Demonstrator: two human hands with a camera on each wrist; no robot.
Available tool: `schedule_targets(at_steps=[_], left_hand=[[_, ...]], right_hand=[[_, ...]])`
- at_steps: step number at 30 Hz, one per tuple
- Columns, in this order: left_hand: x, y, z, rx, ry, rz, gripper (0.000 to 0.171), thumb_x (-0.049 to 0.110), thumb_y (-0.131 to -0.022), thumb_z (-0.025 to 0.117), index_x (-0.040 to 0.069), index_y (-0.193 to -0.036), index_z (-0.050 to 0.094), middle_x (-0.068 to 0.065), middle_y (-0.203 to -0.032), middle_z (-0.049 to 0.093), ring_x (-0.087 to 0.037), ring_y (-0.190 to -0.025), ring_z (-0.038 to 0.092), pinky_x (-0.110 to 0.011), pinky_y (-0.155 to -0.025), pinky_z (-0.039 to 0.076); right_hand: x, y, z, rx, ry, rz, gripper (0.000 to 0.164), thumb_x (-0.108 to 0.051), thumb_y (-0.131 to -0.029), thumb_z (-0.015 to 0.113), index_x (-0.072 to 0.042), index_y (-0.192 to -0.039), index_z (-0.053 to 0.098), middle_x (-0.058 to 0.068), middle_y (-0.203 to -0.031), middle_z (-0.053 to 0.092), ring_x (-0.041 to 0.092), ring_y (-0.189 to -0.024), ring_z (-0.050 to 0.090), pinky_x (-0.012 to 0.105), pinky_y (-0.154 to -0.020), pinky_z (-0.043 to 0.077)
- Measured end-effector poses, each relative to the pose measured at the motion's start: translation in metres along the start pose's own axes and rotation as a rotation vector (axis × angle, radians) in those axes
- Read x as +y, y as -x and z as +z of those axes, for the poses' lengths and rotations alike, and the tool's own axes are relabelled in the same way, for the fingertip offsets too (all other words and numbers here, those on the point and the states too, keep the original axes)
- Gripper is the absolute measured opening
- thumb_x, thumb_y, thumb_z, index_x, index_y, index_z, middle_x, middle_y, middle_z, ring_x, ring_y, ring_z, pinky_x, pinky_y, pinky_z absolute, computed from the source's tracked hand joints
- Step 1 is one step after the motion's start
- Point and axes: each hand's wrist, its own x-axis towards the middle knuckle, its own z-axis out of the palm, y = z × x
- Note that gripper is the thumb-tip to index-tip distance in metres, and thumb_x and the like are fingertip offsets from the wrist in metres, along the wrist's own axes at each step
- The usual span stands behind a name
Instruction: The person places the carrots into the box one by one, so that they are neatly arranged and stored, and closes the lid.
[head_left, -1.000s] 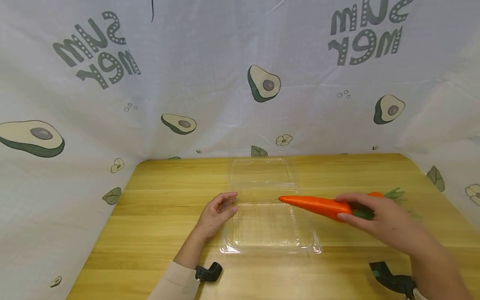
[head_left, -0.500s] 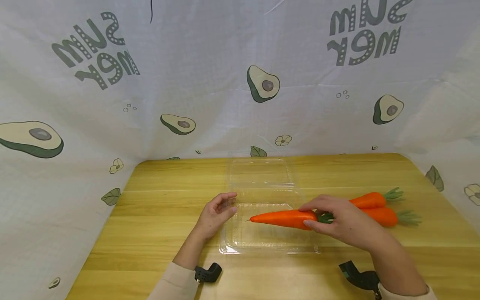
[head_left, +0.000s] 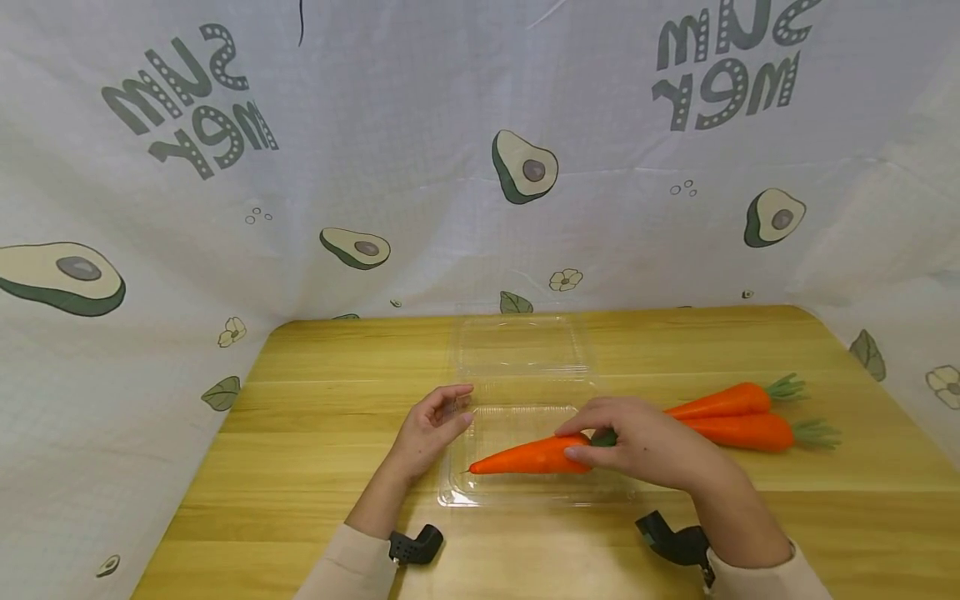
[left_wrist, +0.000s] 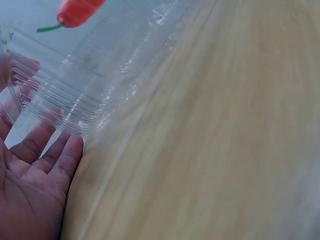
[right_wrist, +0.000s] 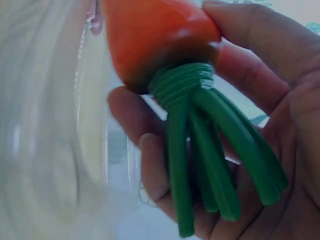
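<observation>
A curtain [head_left: 435, 167] printed 2 times with mirrored "summer" backs a wooden table [head_left: 337, 383], where an unfolded clear container [head_left: 491, 425] lies beside the relaxed left hand [head_left: 429, 433], the right hand [head_left: 637, 442] pinches 1 orange carrot [head_left: 525, 458] over it, and 2 more carrots [head_left: 750, 432] lie rightward.

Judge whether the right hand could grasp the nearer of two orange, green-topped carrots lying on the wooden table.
Probably not: the right hand grips another orange carrot by its thick end, though nothing visible blocks the nearer carrot.
</observation>
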Motion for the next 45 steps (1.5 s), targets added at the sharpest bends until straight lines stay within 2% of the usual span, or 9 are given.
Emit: schedule_targets(at_steps=[4, 8, 13, 19, 24, 29, 37, 42, 45], left_hand=[[-0.001, 0.000, 0.000, 0.008, -0.003, 0.003, 0.044, 0.008, -0.097, 0.068, 0.001, -0.139, 0.058, -0.018, -0.147, 0.057, -0.034, -0.140, 0.052, -0.035, -0.117, 0.044], [-0.001, 0.000, 0.000, 0.005, -0.003, 0.003, 0.044, 0.008, -0.097, 0.067, 0.000, -0.139, 0.057, -0.018, -0.147, 0.056, -0.034, -0.140, 0.052, -0.031, -0.114, 0.047], [-0.001, -0.001, 0.001, 0.006, -0.003, 0.004, 0.044, 0.009, -0.097, 0.068, 0.000, -0.139, 0.057, -0.018, -0.147, 0.056, -0.034, -0.141, 0.052, -0.033, -0.116, 0.045], [-0.001, -0.001, 0.001, 0.009, -0.003, -0.003, 0.044, 0.009, -0.097, 0.068, 0.001, -0.139, 0.058, -0.017, -0.148, 0.056, -0.033, -0.141, 0.051, -0.036, -0.118, 0.042], [0.000, 0.000, 0.001, 0.006, 0.004, -0.008, 0.044, 0.009, -0.097, 0.067, 0.001, -0.139, 0.057, -0.017, -0.148, 0.056, -0.033, -0.141, 0.051, -0.033, -0.116, 0.045], [0.001, 0.000, 0.001, 0.008, 0.011, -0.014, 0.044, 0.007, -0.097, 0.067, 0.001, -0.140, 0.057, -0.019, -0.147, 0.056, -0.034, -0.140, 0.051, -0.027, -0.111, 0.049], [0.002, 0.000, 0.002, 0.009, 0.003, -0.013, 0.044, 0.009, -0.097, 0.067, 0.002, -0.139, 0.058, -0.018, -0.146, 0.057, -0.033, -0.140, 0.052, -0.029, -0.112, 0.048], [0.002, 0.001, 0.002, 0.011, 0.004, -0.014, 0.043, 0.008, -0.097, 0.067, 0.001, -0.139, 0.058, -0.018, -0.146, 0.057, -0.034, -0.140, 0.052, -0.028, -0.111, 0.049], [0.001, 0.001, 0.002, 0.013, 0.005, -0.013, 0.043, 0.008, -0.097, 0.067, 0.001, -0.139, 0.058, -0.018, -0.146, 0.057, -0.034, -0.141, 0.051, -0.028, -0.112, 0.048]], right_hand=[[-0.002, -0.007, 0.004, -0.053, -0.047, 0.028, 0.029, -0.048, -0.094, 0.070, -0.031, -0.117, 0.076, -0.010, -0.115, 0.072, 0.007, -0.098, 0.065, 0.031, -0.081, 0.057], [-0.001, -0.009, 0.008, -0.105, -0.098, 0.081, 0.027, -0.039, -0.089, 0.078, -0.029, -0.114, 0.077, -0.006, -0.118, 0.072, 0.007, -0.094, 0.064, 0.026, -0.078, 0.056], [-0.001, -0.009, 0.011, -0.142, -0.110, 0.139, 0.031, -0.033, -0.084, 0.085, -0.030, -0.113, 0.076, -0.005, -0.120, 0.071, 0.008, -0.091, 0.063, 0.023, -0.076, 0.055], [-0.001, -0.010, 0.014, -0.158, -0.094, 0.131, 0.028, -0.034, -0.084, 0.083, -0.030, -0.111, 0.076, -0.009, -0.114, 0.072, 0.008, -0.093, 0.064, 0.030, -0.080, 0.056], [0.000, -0.010, 0.015, -0.183, -0.123, 0.103, 0.027, -0.035, -0.087, 0.080, -0.027, -0.113, 0.076, -0.009, -0.113, 0.073, 0.011, -0.098, 0.065, 0.032, -0.080, 0.055], [0.000, -0.010, 0.015, -0.191, -0.135, 0.111, 0.031, -0.036, -0.086, 0.079, -0.026, -0.115, 0.075, -0.008, -0.116, 0.073, 0.014, -0.102, 0.064, 0.037, -0.084, 0.055], [0.003, -0.009, 0.015, -0.192, -0.168, 0.142, 0.040, -0.036, -0.086, 0.080, -0.020, -0.123, 0.073, -0.002, -0.123, 0.072, 0.023, -0.111, 0.064, 0.052, -0.093, 0.056], [0.006, -0.005, 0.006, -0.181, -0.224, 0.166, 0.044, -0.038, -0.088, 0.079, -0.020, -0.128, 0.071, 0.004, -0.131, 0.069, 0.032, -0.119, 0.063, 0.055, -0.096, 0.055], [0.010, 0.002, -0.004, -0.139, -0.230, 0.170, 0.045, -0.042, -0.089, 0.078, -0.022, -0.129, 0.070, 0.005, -0.135, 0.067, 0.034, -0.123, 0.061, 0.055, -0.098, 0.054]])
